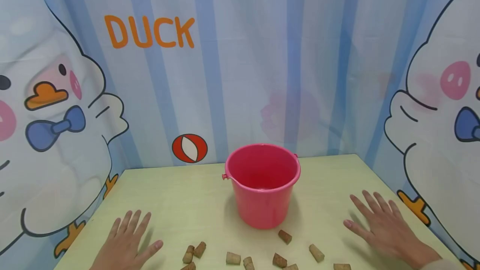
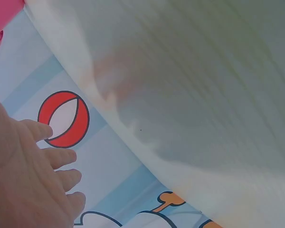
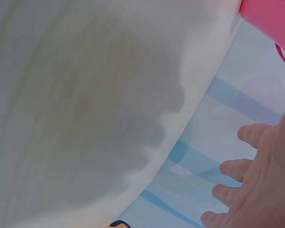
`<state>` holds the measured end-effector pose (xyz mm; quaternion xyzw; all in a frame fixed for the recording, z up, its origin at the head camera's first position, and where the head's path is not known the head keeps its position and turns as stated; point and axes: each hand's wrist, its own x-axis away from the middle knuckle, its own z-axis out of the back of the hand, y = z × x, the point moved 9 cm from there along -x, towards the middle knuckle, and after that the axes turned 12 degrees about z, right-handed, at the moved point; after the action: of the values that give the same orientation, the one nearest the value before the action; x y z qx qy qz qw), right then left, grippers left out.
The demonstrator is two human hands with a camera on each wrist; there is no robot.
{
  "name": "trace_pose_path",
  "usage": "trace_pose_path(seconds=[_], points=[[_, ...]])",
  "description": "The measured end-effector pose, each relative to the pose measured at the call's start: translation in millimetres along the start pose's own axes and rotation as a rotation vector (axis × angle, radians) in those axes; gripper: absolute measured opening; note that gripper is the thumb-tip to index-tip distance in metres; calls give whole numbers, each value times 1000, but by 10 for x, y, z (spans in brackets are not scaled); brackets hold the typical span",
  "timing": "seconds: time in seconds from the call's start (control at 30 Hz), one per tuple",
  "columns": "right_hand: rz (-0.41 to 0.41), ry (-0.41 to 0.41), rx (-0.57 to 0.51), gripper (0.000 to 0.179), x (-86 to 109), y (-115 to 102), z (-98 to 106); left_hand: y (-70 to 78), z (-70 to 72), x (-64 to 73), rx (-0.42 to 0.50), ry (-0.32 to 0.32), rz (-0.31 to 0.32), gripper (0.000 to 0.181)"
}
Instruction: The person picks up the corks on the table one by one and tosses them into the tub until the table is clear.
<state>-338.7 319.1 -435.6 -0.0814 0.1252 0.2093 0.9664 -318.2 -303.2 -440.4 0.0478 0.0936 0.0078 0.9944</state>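
Both hands hover over the table with fingers spread and hold nothing. My left hand [image 1: 125, 243] is at the left front, left of the corks; its palm side fills the lower left of the left wrist view. My right hand [image 1: 386, 228] is at the right, beyond the rightmost corks. Between them stands an upright pink bucket [image 1: 264, 205], its inside bare as far as it shows. Several corks lie scattered before the bucket: one cork [image 1: 285, 236] close to its base, a pale cork [image 1: 316, 253] to the right, and two touching corks [image 1: 188, 254] to the left.
The pale yellow table [image 1: 176, 195] meets a striped duck curtain [image 1: 247, 74] at its back and sides. More corks, such as one cork [image 1: 342, 266], are cut off by the bottom edge of the head view.
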Motion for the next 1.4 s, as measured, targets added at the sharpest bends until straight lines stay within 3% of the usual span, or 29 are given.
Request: trace_pose_path(seconds=[0.4, 0.77, 1.1, 1.4], points=[[15, 25, -51, 84, -174, -225, 155, 74, 42, 18, 15, 35, -25, 90], [53, 53, -157, 81, -387, -442, 343, 100, -19, 5, 13, 1, -21, 93], [71, 87, -209, 79, -599, -648, 511, 121, -21, 7, -1, 15, -20, 93], [95, 120, -349, 77, -816, -817, 592, 136, -17, 10, -15, 32, -25, 92]])
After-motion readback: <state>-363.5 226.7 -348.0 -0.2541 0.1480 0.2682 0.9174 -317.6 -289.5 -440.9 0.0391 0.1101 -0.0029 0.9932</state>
